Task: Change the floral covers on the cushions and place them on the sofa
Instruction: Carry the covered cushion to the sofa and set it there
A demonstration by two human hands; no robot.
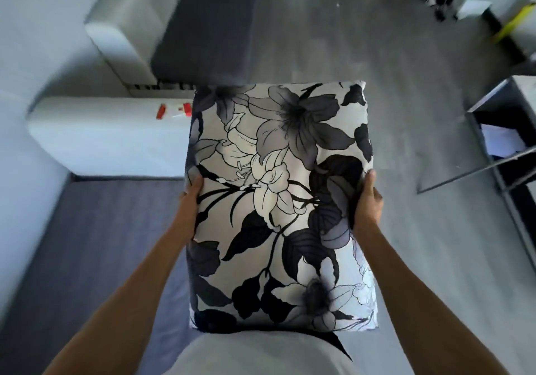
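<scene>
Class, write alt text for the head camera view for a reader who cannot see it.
Two bare hands, left hand and right hand, hold a square cushion in a black, grey and white floral cover by its sides. It is above a grey sofa seat and grey floor.

Both hands hold a cushion (pixel 280 200) with a black and white floral cover. The left hand (pixel 192 197) grips its left edge, the right hand (pixel 367 200) its right edge. Below lies a grey sofa (pixel 95 229) on a grey floor (pixel 406 131).
</scene>
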